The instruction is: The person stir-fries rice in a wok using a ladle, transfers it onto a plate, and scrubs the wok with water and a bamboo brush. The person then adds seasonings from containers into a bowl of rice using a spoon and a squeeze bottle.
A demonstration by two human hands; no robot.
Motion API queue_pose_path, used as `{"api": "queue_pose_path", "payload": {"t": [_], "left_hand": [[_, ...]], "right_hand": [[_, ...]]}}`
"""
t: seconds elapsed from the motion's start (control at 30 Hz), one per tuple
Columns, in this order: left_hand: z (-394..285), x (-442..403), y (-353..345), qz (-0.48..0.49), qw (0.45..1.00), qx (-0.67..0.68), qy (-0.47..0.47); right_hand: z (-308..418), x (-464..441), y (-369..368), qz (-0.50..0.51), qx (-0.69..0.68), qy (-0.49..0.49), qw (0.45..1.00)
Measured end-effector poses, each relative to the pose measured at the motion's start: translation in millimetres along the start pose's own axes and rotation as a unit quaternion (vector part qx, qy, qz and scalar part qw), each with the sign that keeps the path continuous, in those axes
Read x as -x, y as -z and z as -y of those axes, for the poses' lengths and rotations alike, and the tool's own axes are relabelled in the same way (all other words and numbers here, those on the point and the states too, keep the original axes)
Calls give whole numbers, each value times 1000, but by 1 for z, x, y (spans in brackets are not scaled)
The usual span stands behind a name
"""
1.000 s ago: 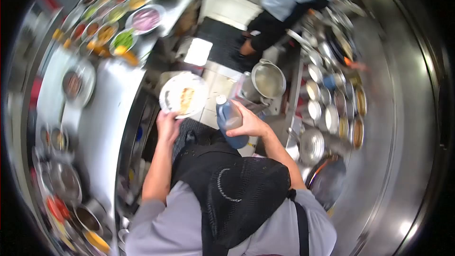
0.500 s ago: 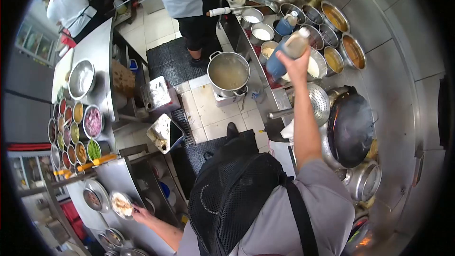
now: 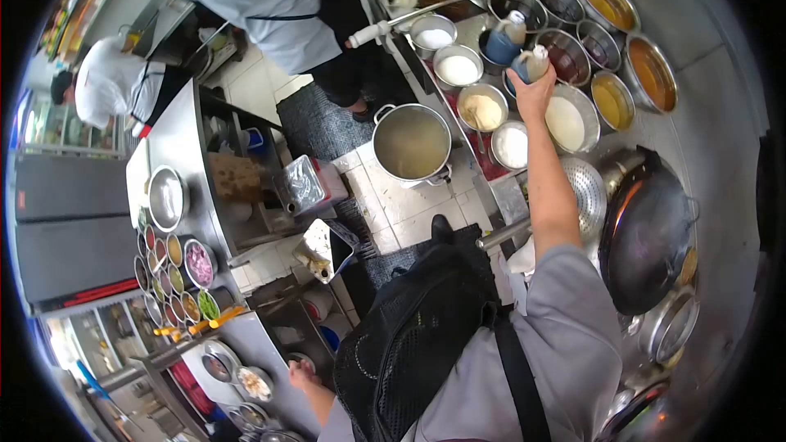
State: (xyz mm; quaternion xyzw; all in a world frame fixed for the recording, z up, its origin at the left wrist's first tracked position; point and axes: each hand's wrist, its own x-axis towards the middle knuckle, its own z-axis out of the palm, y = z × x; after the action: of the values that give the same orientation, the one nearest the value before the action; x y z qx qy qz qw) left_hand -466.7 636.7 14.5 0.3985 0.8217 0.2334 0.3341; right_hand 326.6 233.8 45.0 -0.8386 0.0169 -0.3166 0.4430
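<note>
My right hand (image 3: 534, 92) is wrapped round a bottle of dark liquid (image 3: 536, 63), which sits low among the seasoning bowls. A second bottle with a blue lower part (image 3: 505, 36) stands beside it. Near my right hand are a bowl of white contents (image 3: 565, 120) and a bowl of beige powder (image 3: 482, 110). At the lower left, my left hand (image 3: 304, 374) is off the plate of food (image 3: 255, 384), which rests on the steel counter. The fingers of my left hand look curled, too small to make out clearly.
A smoking wok (image 3: 647, 237) sits on the right range beside a perforated ladle (image 3: 584, 196). A large pot (image 3: 412, 143) stands in the aisle. One co-worker (image 3: 254, 0) is at the top, another (image 3: 110, 82) at the upper left. Ingredient bowls (image 3: 198, 263) line the left counter.
My right hand has lowered the bottle in among the bowls. My left hand has let go of the plate and moved away to the right. The nearer co-worker leans further left.
</note>
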Motion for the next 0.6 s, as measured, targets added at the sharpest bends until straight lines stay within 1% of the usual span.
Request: {"api": "queue_pose_path", "payload": {"t": [0.03,0.1,0.13,0.17,0.23,0.3,0.37,0.43,0.47,0.53,0.6], "left_hand": [[15,-22,-8,68,997,12,-34],[49,-65,-22,207,972,50,-95],[43,-67,-32,236,965,-6,-116],[34,-67,-48,247,959,-70,-122],[20,-69,-77,283,935,-166,-138],[8,-73,-116,333,899,-232,-162],[-4,-76,-155,381,861,-275,-195],[-17,-74,-196,427,818,-305,-235],[-22,-73,-216,446,799,-314,-254],[-33,-67,-262,483,755,-331,-297],[-39,-52,-312,504,721,-330,-343]], "right_hand": [[-5,-1,1,19,-23,11,1000],[4,3,7,-11,30,60,998],[13,10,12,-44,31,53,997],[25,14,18,-80,35,49,995],[66,37,51,-56,-54,4,997],[82,83,73,-57,-20,68,996],[117,133,115,8,-63,49,997],[136,182,162,70,-77,52,993],[139,203,184,51,-60,50,996],[136,247,234,92,5,12,996],[124,286,292,45,60,-23,997]]}}
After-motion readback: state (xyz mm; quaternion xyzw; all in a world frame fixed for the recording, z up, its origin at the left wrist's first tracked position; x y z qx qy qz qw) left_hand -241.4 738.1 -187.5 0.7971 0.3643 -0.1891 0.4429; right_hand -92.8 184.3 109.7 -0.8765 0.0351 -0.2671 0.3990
